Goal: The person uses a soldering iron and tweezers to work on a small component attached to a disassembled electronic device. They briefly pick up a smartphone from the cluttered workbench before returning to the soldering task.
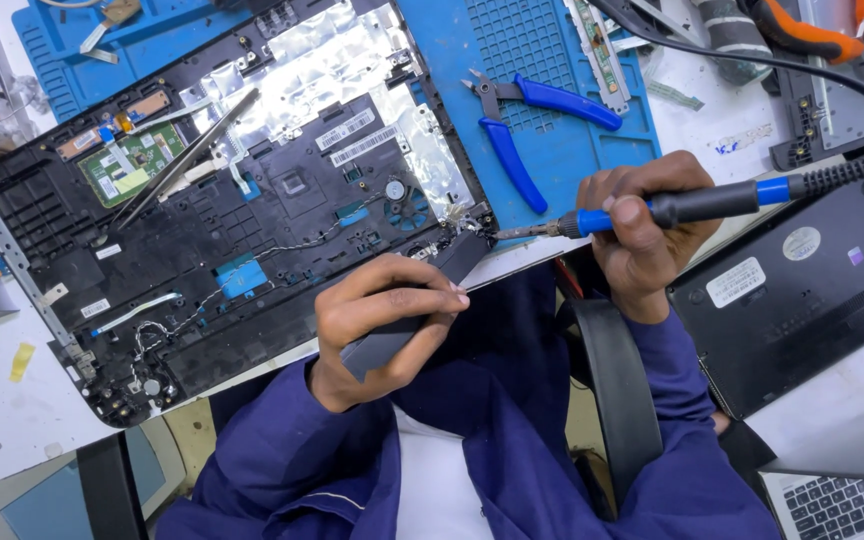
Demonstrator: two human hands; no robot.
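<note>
While the right hand [642,235] is closed around the blue-and-black soldering iron [692,205], its tip sits at the near right corner of the opened laptop chassis [252,230], right by the hinge area where thin wires run. The left hand [377,315] is pinched shut on a dark flat strip [392,335] that reaches up toward that same corner, so the fingers lie close to the hot tip; a small slip of either hand could likely burn them or scorch the strip. Plastic ribs and the thin cable [302,245] crossing the chassis lie near the joint, and lingering heat could melt them. The chassis overhangs the near table edge above the person's lap, so pressing down might tip or shift it. The iron's black cord [852,85] trails far right over other parts and could snag. Blue-handled cutters [527,125] lie on the blue mat [552,60], well clear of both hands.
</note>
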